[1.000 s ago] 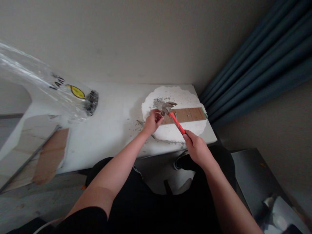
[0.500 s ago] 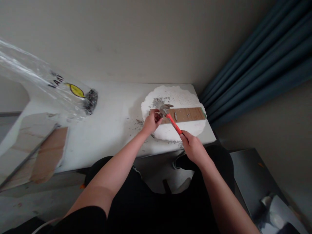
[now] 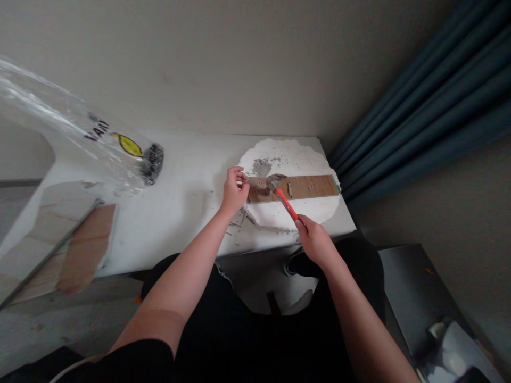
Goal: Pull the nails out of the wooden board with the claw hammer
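My right hand [image 3: 316, 240] is wrapped round the orange-red handle of a claw hammer [image 3: 285, 202]. The hammer's grey head sits over a long brown wooden strip [image 3: 319, 186], close to a rough, speckled brown patch [image 3: 258, 188] on it. At the strip's left end is my left hand [image 3: 235, 192], thumb and fingertips drawn together in a loose pinch. Whatever the pinch holds, if anything, is too small to make out. Under the strip lies a white, ragged-edged round slab [image 3: 275, 215], with grey crumbs [image 3: 261, 166] on its far side.
The white table [image 3: 179, 213] carries thin dark bits [image 3: 235, 223] left of the slab. Clear plastic wrap [image 3: 115, 146] with a yellow mark stands at the left, near brown board pieces [image 3: 85, 247]. A blue curtain [image 3: 419, 101] hangs at the right beside a dark surface [image 3: 419, 292].
My left hand has moved left, away from the hammer head to the strip's end, uncovering the speckled patch and the dark bits. The hammer has shifted only slightly.
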### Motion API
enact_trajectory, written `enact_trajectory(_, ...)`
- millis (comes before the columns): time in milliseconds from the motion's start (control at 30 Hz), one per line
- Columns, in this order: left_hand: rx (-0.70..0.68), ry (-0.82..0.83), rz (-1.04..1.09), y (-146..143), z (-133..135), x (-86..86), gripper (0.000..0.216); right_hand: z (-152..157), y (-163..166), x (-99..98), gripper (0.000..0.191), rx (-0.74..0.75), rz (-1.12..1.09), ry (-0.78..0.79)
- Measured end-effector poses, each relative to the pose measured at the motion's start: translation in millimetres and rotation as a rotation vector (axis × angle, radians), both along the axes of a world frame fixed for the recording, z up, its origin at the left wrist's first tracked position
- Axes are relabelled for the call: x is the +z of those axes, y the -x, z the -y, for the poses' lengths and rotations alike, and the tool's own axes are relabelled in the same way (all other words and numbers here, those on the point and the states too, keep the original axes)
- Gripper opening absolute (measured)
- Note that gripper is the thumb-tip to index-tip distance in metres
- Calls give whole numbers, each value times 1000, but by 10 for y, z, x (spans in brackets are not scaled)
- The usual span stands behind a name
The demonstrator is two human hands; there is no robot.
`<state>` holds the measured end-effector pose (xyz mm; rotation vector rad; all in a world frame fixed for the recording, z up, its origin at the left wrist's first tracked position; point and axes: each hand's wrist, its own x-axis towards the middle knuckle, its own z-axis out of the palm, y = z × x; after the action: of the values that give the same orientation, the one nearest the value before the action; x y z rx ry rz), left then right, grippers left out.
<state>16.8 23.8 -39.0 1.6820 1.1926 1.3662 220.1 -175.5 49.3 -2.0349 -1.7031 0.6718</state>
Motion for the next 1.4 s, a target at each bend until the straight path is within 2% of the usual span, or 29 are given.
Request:
enact_trajectory(167,19,18,40,87,-50,45,46,36,33,11,43,-4,39,-14)
enact_trajectory(533,52,49,-20,200,-114,22,47,54,18,21,42,-2,117,19)
enact_trajectory(667,104,118,-168,342,-182,-68,45,57,-27,52,43,-9,95,10)
enact_trajectory(833,112,116,-544,533,-234,-246,31,29,-158,80,43,13,31,-11)
enact_trajectory(900,80,144,-736,563,-203,-246,26,2,-215,43,41,52,28,13)
enact_trajectory(1033,-86,370,-1132,572,-59,-92,27,-75,-345,-52,40,35,80,9)
enact_trajectory(1167,-243,487,-1304,601,94,25,29,-281,-553,-87,39,-58,101,-54)
enact_trajectory(1300,-334,539,-1366,640,215,-43,28,-640,-704,-124,31,-4,-162,-63)
enact_trajectory(1400,-400,553,-1402,618,297,-101,29,-839,-680,-213,25,12,-443,33)
